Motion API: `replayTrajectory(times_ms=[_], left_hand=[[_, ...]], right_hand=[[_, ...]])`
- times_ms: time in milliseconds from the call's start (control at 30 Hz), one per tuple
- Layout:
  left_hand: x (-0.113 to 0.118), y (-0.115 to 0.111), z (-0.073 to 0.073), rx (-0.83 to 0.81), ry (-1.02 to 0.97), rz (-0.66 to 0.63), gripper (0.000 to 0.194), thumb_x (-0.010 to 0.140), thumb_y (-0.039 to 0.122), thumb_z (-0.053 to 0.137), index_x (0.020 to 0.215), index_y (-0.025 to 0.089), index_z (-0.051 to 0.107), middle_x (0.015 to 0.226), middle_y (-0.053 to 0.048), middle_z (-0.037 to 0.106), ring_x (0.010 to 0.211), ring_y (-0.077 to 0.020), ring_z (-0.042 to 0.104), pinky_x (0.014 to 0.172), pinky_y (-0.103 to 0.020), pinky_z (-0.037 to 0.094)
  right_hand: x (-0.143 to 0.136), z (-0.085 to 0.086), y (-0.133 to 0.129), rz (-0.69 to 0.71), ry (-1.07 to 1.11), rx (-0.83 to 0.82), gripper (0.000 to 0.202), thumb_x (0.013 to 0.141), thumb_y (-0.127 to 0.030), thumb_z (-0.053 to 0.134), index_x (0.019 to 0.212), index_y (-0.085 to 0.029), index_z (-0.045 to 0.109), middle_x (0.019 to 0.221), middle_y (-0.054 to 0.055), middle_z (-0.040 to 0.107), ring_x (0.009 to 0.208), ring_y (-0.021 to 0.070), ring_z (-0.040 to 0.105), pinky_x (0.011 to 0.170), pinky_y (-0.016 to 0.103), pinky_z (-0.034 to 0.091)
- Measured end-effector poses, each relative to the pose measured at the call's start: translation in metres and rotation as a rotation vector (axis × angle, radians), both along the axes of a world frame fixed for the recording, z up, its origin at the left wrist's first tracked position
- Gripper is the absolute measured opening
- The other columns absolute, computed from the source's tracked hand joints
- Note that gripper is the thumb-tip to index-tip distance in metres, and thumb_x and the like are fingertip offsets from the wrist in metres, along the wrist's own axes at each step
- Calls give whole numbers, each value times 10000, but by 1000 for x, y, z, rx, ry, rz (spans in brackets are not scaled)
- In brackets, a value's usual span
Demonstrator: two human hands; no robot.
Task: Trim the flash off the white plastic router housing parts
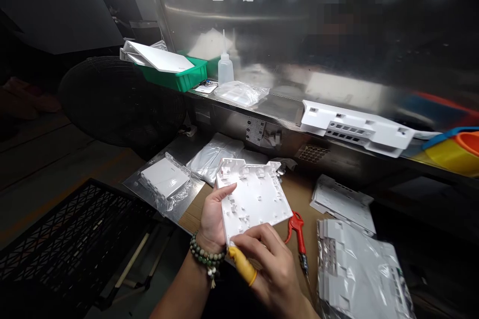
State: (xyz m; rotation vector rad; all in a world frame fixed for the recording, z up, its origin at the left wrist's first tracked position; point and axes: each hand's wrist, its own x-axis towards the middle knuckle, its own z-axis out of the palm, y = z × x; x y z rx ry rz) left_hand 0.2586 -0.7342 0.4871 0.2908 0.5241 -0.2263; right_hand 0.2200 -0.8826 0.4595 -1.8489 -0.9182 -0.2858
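A white plastic housing (256,199), its inner side with small posts and clips turned up, is held tilted above the bench. My left hand (214,214) grips its left edge, thumb over the inner face and the other fingers hidden beneath. At the near lower corner, my right hand (271,259) pinches the rim; a yellow finger cot covers its thumb. Beaded bracelets circle my left wrist. Just right of the housing lies a red air blow gun (297,232) on brown cardboard (194,212).
Bagged white housings (362,269) lie at right, near a loose housing (342,202). Another bagged piece (164,177) is at left. The shelf carries a green bin (179,79), a squeeze bottle (225,70) and a slotted white housing (355,129). A black crate (75,234) stands lower left.
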Motion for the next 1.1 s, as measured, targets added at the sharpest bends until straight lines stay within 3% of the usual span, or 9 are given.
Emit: replayTrajectory(times_ms=[167,300,400,500,633,700,867,1000,1100], left_hand=[[1,9,-8,-47,4,-25,621,888,232,531,1474,42,457,1223,-208,733,1133,-398,694,1114,-586,427],[1,6,-10,76,-55,60,662,879,157,549,1521,87,408,1255,-192,725,1136,-381,699,1121,-580,436],[0,10,-15,100,-94,52,691,890,148,532,1556,114,356,1307,-193,700,1173,-381,680,1139,-585,420],[-2,29,-28,46,-194,32,683,908,156,489,1572,137,334,1350,-188,675,1256,-383,626,1175,-605,363],[-6,58,-38,-79,-439,77,667,910,168,449,1569,237,368,1411,-108,645,1399,-343,493,1240,-594,222],[-8,64,-39,-139,-557,75,643,930,212,427,1565,294,370,1465,-62,601,1453,-321,416,1255,-579,159],[-13,64,-38,-175,-652,26,618,953,226,355,1561,330,370,1568,-27,482,1506,-287,309,1265,-545,84],[-15,65,-41,-202,-688,-110,538,981,274,309,1462,265,547,1435,-69,621,1484,-291,355,1265,-544,77],[-16,65,-41,-225,-673,-207,515,983,311,312,1372,259,645,1375,-80,665,1476,-302,370,1263,-550,77]], right_hand=[[7,1,-11,-90,64,-8,148,921,-124,667,1045,-199,702,865,41,648,773,151,617,660,259,506],[-1,4,7,-95,68,46,166,918,-145,671,1074,-197,701,879,50,652,790,165,622,674,274,512],[-2,-2,16,-101,56,5,115,918,-156,661,1019,-183,708,856,57,642,791,183,605,665,295,495],[10,-12,-12,-157,139,-14,105,932,-182,663,1020,-204,715,890,50,652,818,180,621,680,290,501],[31,-22,-79,-488,205,88,198,917,-171,684,1076,-282,727,992,30,654,903,173,630,724,273,515],[37,-24,-96,-606,176,107,221,906,-154,691,1070,-296,730,995,22,649,915,173,628,736,273,515],[40,-30,-88,-471,103,1,237,931,-149,649,1115,-282,715,1010,35,648,922,180,631,763,301,522],[39,-32,-82,-517,49,-8,206,939,-155,643,1105,-255,711,999,46,652,912,180,630,739,297,528],[39,-37,-87,-463,8,-60,217,936,-150,634,1116,-244,708,992,52,665,905,188,635,736,307,536]])
